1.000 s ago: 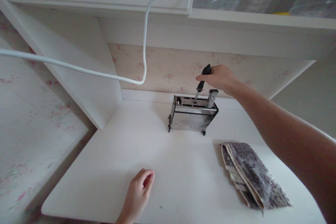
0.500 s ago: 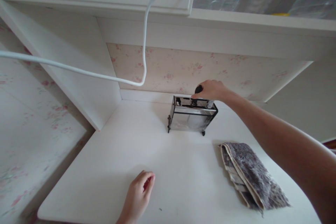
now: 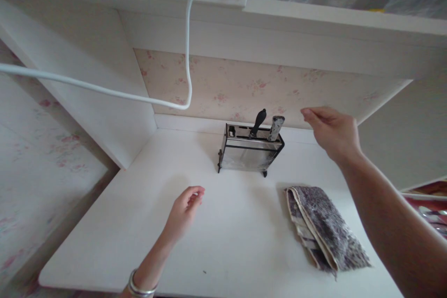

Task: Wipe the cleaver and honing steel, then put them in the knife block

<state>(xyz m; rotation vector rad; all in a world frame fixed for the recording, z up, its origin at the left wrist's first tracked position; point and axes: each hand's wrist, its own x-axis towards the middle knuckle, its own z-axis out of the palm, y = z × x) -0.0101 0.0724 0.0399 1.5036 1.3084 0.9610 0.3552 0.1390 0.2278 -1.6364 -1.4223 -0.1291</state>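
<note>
In the head view, a metal knife rack [image 3: 250,152] stood upright on the white countertop [image 3: 223,242], close against the floral back wall [image 3: 223,91]. Two handles rose from its top slots: a black-handled tool [image 3: 258,122], tilted to the right, and a pale worn handle [image 3: 275,128] just beside it. The right hand [image 3: 333,131] hung in the air to the right of the rack, clear of both handles, its fingers [image 3: 314,114] loosely curled, lying together and pointing left, holding nothing. The left hand [image 3: 184,210] was low over the countertop, well in front of the rack and to its left, fingers relaxed and slightly bent, empty; whether it touched the surface could not be told. A silver bracelet [image 3: 138,286] circled that wrist. A folded grey patterned cloth [image 3: 323,228] lay on the countertop to the right, near the rack. A white cable [image 3: 188,56] hung down from the shelf [image 3: 314,14] above and ran off to the left.
</note>
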